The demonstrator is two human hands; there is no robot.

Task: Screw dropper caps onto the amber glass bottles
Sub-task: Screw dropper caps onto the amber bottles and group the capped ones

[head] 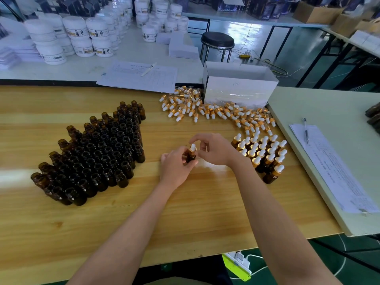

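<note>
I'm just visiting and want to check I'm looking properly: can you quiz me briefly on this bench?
1. True or false: the open amber bottles stand left of the held bottle.
2. Which hand grips that bottle? A left, B right.
3. Fill in: the loose dropper caps lie beside a white ____.
Key: 1 true. 2 A; the left hand grips it, the right hand pinches its cap. 3 box.

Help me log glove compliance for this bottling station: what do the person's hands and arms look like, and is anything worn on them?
No gloves. The left hand and right hand are bare, with no rings visible, and neither wrist shows a watch or band. Both forearms are uncovered down to the frame's lower edge, so no sleeve is in view.
</note>
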